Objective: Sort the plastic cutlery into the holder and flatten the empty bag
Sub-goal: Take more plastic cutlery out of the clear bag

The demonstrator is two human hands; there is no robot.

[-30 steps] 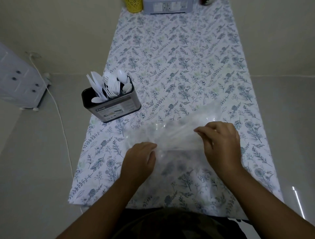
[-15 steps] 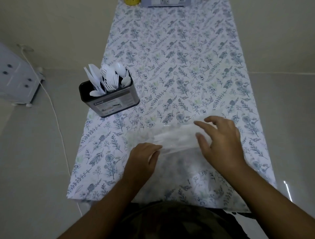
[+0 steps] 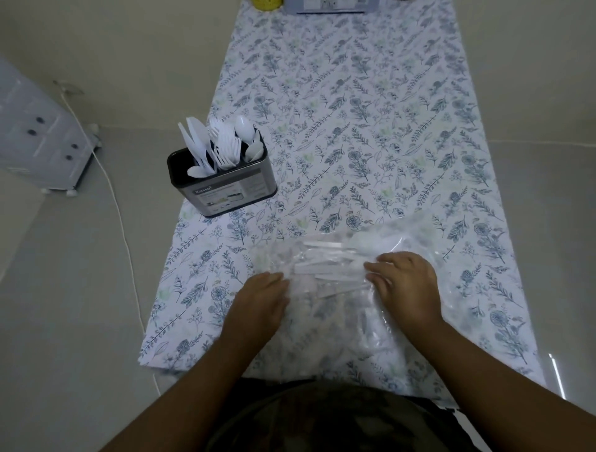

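Note:
A clear plastic bag point(image 3: 329, 258) lies on the flower-patterned tablecloth point(image 3: 354, 113) near the front edge, with several white cutlery pieces showing through it. My left hand point(image 3: 261, 303) rests palm down on the bag's left side. My right hand point(image 3: 406, 284) presses on the bag's right part, fingers spread toward the white pieces. At the table's left edge stands a dark metal holder point(image 3: 225, 190) with white plastic knives, forks and spoons point(image 3: 219, 145) upright in it.
A yellow object point(image 3: 266, 4) and a grey box point(image 3: 329, 5) stand at the table's far end. On the floor to the left are a white drawer cabinet point(image 3: 38, 135) and a white cable point(image 3: 122, 226).
The bag was lifted and bunched between both hands; it now lies lower and flatter on the cloth, with both hands pressing down on it.

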